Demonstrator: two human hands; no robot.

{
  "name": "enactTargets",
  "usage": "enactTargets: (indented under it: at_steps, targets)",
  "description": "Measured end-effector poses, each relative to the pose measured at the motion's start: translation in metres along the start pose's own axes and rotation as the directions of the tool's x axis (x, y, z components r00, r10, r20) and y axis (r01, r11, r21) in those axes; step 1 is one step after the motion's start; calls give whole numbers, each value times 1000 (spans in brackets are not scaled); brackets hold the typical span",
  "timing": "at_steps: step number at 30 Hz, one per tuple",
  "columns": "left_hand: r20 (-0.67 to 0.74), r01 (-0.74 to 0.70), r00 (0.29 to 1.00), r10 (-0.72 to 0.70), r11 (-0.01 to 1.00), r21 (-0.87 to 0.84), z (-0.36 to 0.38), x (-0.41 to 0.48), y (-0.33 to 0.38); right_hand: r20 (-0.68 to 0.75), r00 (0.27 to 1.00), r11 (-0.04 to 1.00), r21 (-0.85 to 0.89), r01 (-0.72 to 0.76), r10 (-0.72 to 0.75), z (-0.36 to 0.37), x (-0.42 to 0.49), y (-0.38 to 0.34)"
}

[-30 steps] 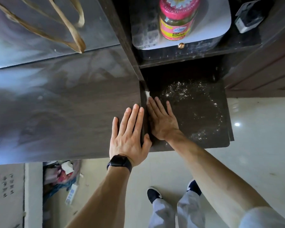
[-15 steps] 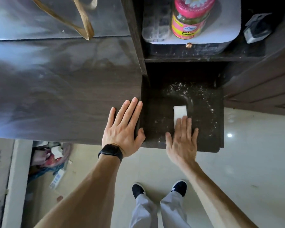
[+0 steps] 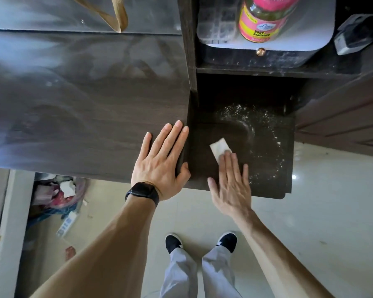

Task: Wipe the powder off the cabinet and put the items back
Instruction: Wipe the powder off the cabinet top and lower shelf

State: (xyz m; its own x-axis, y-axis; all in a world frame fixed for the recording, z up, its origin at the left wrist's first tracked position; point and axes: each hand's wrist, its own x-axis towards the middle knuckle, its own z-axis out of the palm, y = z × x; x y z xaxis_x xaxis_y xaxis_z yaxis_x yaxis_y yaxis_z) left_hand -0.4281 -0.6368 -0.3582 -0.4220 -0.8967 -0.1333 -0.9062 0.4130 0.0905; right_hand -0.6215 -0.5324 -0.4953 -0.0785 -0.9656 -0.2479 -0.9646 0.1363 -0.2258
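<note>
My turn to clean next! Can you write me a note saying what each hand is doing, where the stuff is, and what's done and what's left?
Left hand: flat on the cabinet top, holding nothing.
Right hand: flat, fingertips pressing the white wipe onto the lower dark shelf.
Powder: the shelf's left part looks clean; powder remains in an arc at the back and right.
Pink-lidded jar stands on the white tray above.
Left: wipe the rest, then put the items back.

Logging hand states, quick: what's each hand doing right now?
Left hand: open, flat on the cabinet top, holding nothing.
Right hand: open, fingers pressing the white wipe onto the powdered shelf.
</note>
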Motion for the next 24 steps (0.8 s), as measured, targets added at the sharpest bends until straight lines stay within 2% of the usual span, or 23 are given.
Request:
enactTargets:
  at_steps: [2,3,6,9,11,13,15,18,20,24]
  targets:
    - [-8,-4,1000,4,1000,-1,1,0,0,-7,992,992,4,-126,126,2,-30,6]
    - [-7,-4,1000,4,1000,-2,1,0,0,1,992,992,4,-129,129,5,-43,2]
    - [-12,-6,1000,6,1000,-5,1,0,-1,12,1000,999,44,18,-19,12,-47,-25]
    - [-34,-12,999,12,1000,-2,3,-1,0,-12,973,972,50,229,-229,9,-2,-47]
    - [-53,-21,998,20,1000,-3,5,0,-1,-32,961,960,44,276,-274,2,29,-42]
    - [-56,-21,998,20,1000,-7,5,0,-2,-26,984,984,28,175,-174,-6,47,-22]
    - [-50,-20,999,20,1000,-5,4,0,-1,-16,999,999,19,-38,39,-10,42,2]
    - [-43,-17,999,17,1000,-16,2,0,0,-4,959,959,42,-281,282,-11,0,16]
    - [-37,-11,999,11,1000,-11,1,0,-1,18,960,958,55,-280,280,-6,-29,-3]
    - [-45,-16,999,16,1000,-1,2,0,-1,-3,1000,998,57,-23,23,9,-15,-55]
